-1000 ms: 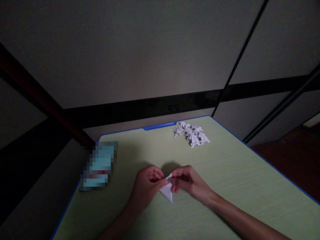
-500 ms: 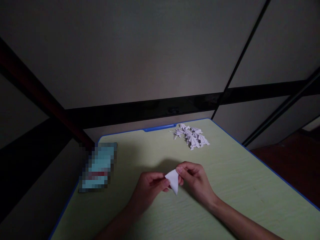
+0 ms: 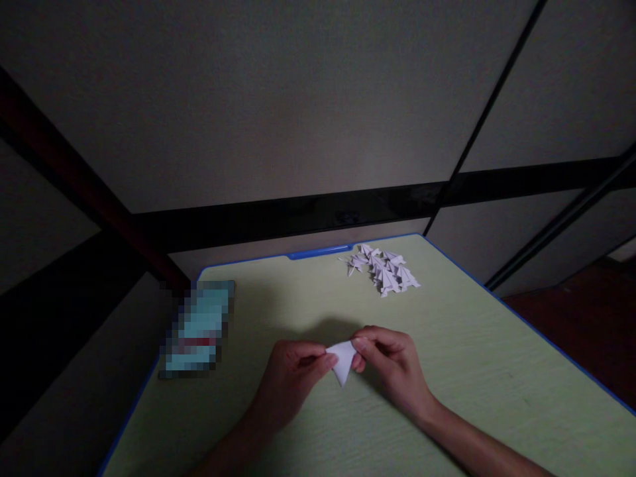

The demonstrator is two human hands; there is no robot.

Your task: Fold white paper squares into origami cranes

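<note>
Between my two hands is a small piece of folded white paper (image 3: 342, 363), roughly triangular, its point turned down toward me. My left hand (image 3: 297, 374) pinches its left corner between thumb and fingers. At the upper right corner, the thumb and forefinger of my right hand (image 3: 390, 361) grip it too. Both hands are held over the light green table (image 3: 462, 358), and a shadow falls just beyond them. Farther back lies a cluster of folded white paper figures (image 3: 387, 270), several of them pointed and overlapping.
At the table's left edge lies a pale blue-green object (image 3: 199, 328), blurred into blocks, with a red band. A blue handle-like strip (image 3: 320, 252) runs along the far edge. Behind the table rises a grey panelled surface (image 3: 298, 119) with a black band.
The folded paper has turned slightly in my fingers, its lower point swinging left. My hands have drawn a little apart, both still gripping it. The view has shifted slightly.
</note>
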